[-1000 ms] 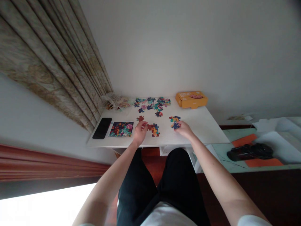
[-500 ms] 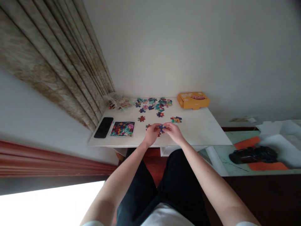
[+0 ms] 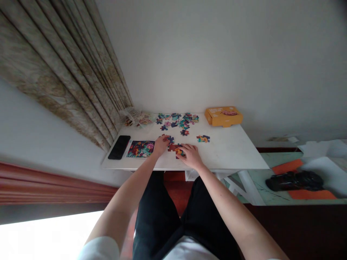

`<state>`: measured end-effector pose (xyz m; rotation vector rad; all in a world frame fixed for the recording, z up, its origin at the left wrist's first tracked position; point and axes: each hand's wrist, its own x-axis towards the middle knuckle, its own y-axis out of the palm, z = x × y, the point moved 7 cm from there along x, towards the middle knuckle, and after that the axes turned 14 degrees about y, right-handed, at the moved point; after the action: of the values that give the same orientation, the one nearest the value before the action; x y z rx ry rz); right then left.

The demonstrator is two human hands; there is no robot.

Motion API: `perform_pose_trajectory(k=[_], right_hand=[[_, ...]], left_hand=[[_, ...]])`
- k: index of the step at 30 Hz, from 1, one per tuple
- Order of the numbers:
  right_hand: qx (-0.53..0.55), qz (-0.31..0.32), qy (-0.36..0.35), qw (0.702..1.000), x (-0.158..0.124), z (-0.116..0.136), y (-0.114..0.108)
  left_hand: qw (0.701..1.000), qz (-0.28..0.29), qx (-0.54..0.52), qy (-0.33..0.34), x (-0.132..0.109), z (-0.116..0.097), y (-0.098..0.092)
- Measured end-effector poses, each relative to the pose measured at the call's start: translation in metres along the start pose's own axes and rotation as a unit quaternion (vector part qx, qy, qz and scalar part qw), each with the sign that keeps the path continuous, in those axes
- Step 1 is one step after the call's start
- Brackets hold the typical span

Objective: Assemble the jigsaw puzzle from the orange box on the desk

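The left hand [image 3: 161, 144] sets its grip on a dark piece [image 3: 169, 138]; whether it pinches or only presses is too small to tell. The right hand [image 3: 189, 154] lies palm-down, grip open, over the joined cluster [image 3: 174, 147] near the front of the desk [image 3: 233, 151]. The cluster is best held flat while the piece slides in level. The desk's front edge is close under the right hand, and the picture card [image 3: 140, 148] sits just beside the left. Bare room lies to the right, short of the small pair [image 3: 202, 138].
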<state>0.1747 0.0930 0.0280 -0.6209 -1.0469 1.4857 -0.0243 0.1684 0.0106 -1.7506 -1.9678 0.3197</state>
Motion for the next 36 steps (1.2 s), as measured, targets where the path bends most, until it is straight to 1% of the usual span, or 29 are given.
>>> perform_pose_trajectory(k=[4,6,10,12,15,18,21,23,25,28,33,36], right_hand=[[-0.006,-0.002,-0.002,1.000,0.000,0.000,-0.001],[-0.008,-0.003,-0.002,1.000,-0.001,0.001,0.000],[-0.008,-0.002,-0.003,1.000,-0.001,0.000,0.001],[-0.007,-0.003,-0.005,1.000,-0.001,0.000,0.001],[-0.008,-0.004,-0.007,1.000,-0.001,0.000,0.002],[-0.010,-0.007,-0.004,1.000,-0.001,0.000,0.001],[-0.012,-0.007,-0.004,1.000,-0.001,0.000,0.001],[-0.013,-0.004,-0.005,1.000,-0.001,0.001,0.002],[-0.013,-0.004,-0.004,1.000,-0.001,0.000,0.002],[-0.011,-0.006,-0.003,1.000,-0.001,-0.001,0.003],[-0.013,-0.006,-0.004,1.000,-0.002,0.000,0.002],[-0.013,-0.008,-0.003,1.000,-0.002,0.001,0.001]], left_hand=[[0.996,0.017,0.088,0.023,0.001,-0.007,0.001],[0.991,0.039,0.124,0.040,0.000,-0.012,0.003],[0.970,0.075,0.212,0.089,-0.003,-0.022,0.009],[0.959,0.078,0.249,0.110,-0.004,-0.026,0.012],[0.944,0.068,0.290,0.144,-0.009,-0.032,0.013],[0.923,0.074,0.312,0.211,-0.022,-0.042,0.014],[0.894,0.107,0.325,0.291,-0.047,-0.050,0.017],[0.875,0.126,0.340,0.320,-0.063,-0.051,0.019],[0.864,0.142,0.356,0.327,-0.076,-0.050,0.021],[0.855,0.161,0.371,0.325,-0.083,-0.047,0.023],[0.847,0.171,0.376,0.335,-0.078,-0.049,0.023],[0.847,0.168,0.381,0.330,-0.074,-0.047,0.021]])
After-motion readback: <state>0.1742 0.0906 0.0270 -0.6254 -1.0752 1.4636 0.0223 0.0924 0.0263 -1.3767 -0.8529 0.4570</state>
